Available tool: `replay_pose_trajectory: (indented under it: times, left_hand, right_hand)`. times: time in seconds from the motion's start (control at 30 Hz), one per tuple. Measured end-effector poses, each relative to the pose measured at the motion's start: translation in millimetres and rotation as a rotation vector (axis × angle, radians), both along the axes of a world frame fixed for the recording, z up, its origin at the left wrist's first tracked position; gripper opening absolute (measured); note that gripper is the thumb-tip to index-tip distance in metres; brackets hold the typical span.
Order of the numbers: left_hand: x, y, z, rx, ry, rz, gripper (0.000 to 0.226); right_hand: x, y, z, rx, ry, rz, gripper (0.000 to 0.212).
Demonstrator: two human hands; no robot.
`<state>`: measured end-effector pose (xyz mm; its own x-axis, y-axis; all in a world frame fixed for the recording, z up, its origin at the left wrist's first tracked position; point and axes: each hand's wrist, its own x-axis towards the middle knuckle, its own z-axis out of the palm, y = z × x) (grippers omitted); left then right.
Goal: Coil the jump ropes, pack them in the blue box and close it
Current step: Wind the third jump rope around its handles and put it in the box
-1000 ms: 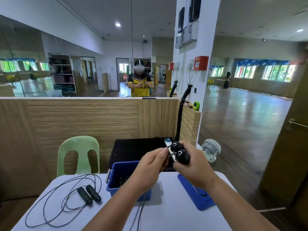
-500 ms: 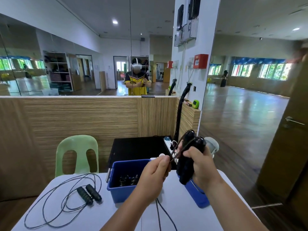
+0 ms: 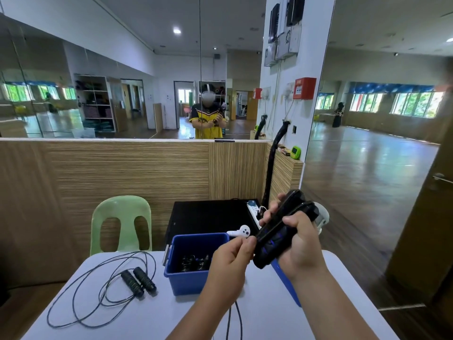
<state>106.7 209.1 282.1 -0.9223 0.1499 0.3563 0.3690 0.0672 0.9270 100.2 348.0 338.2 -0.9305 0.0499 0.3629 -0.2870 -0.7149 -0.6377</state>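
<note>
Head view: the right hand (image 3: 302, 244) is wrapped tightly around a pair of black foam-gripped jump-rope handles (image 3: 277, 231), held side by side as one bundle. Just left of that grip, the left hand (image 3: 229, 263) pinches the thin black cord (image 3: 235, 320) between thumb and fingertips, close to the handles' lower ends. The rest of the cord hangs slack below the left hand, towards the near edge of the white table (image 3: 267, 322).

A second ago the handles pointed end-on at the camera, and half a second ago they stood nearly upright. Now they tilt, tops up and away to the right, and the left hand has drawn in close beneath them. This looks like the start of winding the cord around the handles. No loop is visible on them yet, so this rope is probably still uncoiled.

Below and left of the grip, the open blue plastic box (image 3: 188, 283) stands on the table with dark coiled ropes (image 3: 196, 262) already inside. The flat blue lid (image 3: 288, 288) lies under the right hand, off the box. Well to the left of the grip, a second black jump rope (image 3: 138, 282) is spread loose on the table and not yet coiled.
</note>
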Motion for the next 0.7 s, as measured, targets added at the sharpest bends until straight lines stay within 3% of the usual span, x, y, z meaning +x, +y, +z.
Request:
replay_pose_trajectory:
  times: [0.13,0.3,0.47,0.7]
  left_hand:
    - [1.0,-5.3,-8.2,0.034,-0.074,0.01,0.053]
    - [12.9,1.5,-16.1,0.225,-0.239,-0.11,0.047]
    - [15.5,10.1,-19.7,0.279,-0.285,-0.151,0.041]
    - [1.9,2.7,-29.0,0.122,-0.316,-0.139,0.044]
  right_hand:
    - [0.4,-2.1,6.6,-0.07,0.024,0.032,0.043]
    - [1.3,-6.3,13.8,-0.177,0.036,0.05,0.047]
    - [1.5,-12.6,12.0,-0.276,0.03,0.098,0.056]
    - [11.9,-18.7,7.7,-0.346,-0.033,0.119,0.026]
